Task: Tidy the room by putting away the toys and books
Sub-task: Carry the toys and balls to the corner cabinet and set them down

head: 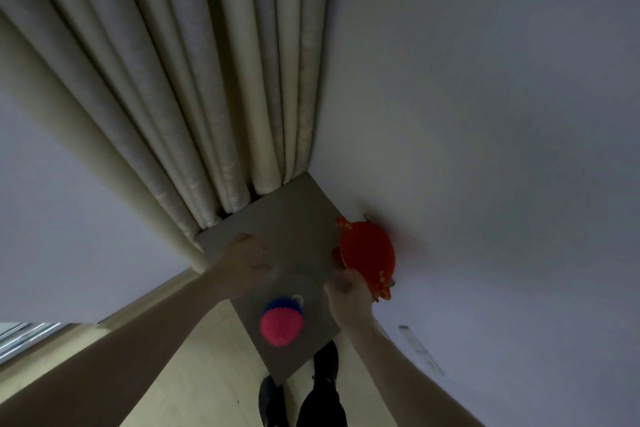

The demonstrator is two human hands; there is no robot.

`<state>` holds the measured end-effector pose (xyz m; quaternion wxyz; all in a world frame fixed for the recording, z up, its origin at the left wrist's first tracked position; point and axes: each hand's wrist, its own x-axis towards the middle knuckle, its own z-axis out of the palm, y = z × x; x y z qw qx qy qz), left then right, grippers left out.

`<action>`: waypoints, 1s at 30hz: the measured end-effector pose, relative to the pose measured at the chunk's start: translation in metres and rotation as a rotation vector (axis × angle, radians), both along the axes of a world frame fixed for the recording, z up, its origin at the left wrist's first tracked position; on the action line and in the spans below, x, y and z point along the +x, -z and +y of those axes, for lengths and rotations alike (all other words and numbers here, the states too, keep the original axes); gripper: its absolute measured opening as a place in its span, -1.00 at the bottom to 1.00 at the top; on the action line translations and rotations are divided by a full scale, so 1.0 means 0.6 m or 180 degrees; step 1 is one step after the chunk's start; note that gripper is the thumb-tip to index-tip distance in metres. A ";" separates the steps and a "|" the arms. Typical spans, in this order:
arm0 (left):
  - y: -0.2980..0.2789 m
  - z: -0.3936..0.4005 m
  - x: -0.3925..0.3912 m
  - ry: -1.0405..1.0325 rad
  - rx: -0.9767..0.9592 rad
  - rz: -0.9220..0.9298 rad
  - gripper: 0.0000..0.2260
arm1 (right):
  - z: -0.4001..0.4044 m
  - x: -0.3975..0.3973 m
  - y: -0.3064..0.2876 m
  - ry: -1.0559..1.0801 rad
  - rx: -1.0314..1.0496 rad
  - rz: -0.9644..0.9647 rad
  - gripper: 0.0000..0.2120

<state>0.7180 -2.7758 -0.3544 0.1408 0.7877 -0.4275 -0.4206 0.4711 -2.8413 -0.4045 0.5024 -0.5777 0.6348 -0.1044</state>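
A red crab toy (369, 255) sits at the right edge of a grey shelf top (294, 218), against the white wall. A pink spiky ball (281, 325) lies on the near part of the shelf, with a blue spiky ball (278, 303) right behind it and touching it. My left hand (244, 258) rests on the shelf's left part with its fingers stretched out, blurred. My right hand (346, 295) is at the crab's near edge with curled fingers. The blur hides whether it grips the toy.
Cream curtains (207, 97) hang down to the shelf's far edge. White walls (485, 149) close in on the right and left. Below are a pale wooden floor (207, 374) and my dark shoes (272, 399).
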 end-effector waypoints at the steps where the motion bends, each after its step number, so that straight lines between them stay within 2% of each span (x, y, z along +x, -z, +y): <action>1: -0.002 -0.001 0.003 0.0021 -0.0001 0.0050 -0.54 | -0.017 0.004 -0.011 -0.0042 -0.0346 0.0099 -0.78; 3: -0.013 0.010 0.004 0.0086 -0.0024 0.0058 -0.53 | -0.043 0.001 -0.040 -0.0308 -0.0944 0.0473 -0.66; 4: -0.018 0.016 0.001 0.0123 0.0015 -0.0042 -0.57 | -0.053 -0.009 -0.046 -0.0531 -0.1016 0.0720 -0.61; 6: -0.034 0.035 0.000 0.0150 -0.0011 -0.0125 -0.54 | -0.065 -0.034 -0.053 -0.1008 -0.0744 0.1255 -0.51; 8: -0.047 0.058 0.004 0.0062 -0.0064 -0.0140 -0.52 | -0.058 -0.052 -0.071 -0.1409 -0.0559 0.1517 -0.44; 12: -0.078 0.115 0.007 0.0171 -0.0198 -0.0343 -0.63 | -0.025 -0.063 -0.120 -0.1804 -0.0701 0.1488 -0.43; 17: -0.121 0.189 0.003 -0.0085 -0.0507 -0.0563 -0.61 | -0.011 -0.065 -0.177 -0.2108 -0.0772 0.1613 -0.44; 24: -0.171 0.239 -0.026 -0.0143 -0.0616 -0.0727 -0.60 | 0.000 -0.079 -0.215 -0.2477 -0.0869 0.1844 -0.45; 27: -0.188 0.261 -0.049 -0.0223 -0.0662 -0.0797 -0.59 | 0.021 -0.082 -0.224 -0.2578 -0.0968 0.1704 -0.44; 30: -0.206 0.303 -0.084 -0.0492 -0.0645 -0.0899 -0.59 | 0.042 -0.080 -0.239 -0.2801 -0.1015 0.1316 -0.43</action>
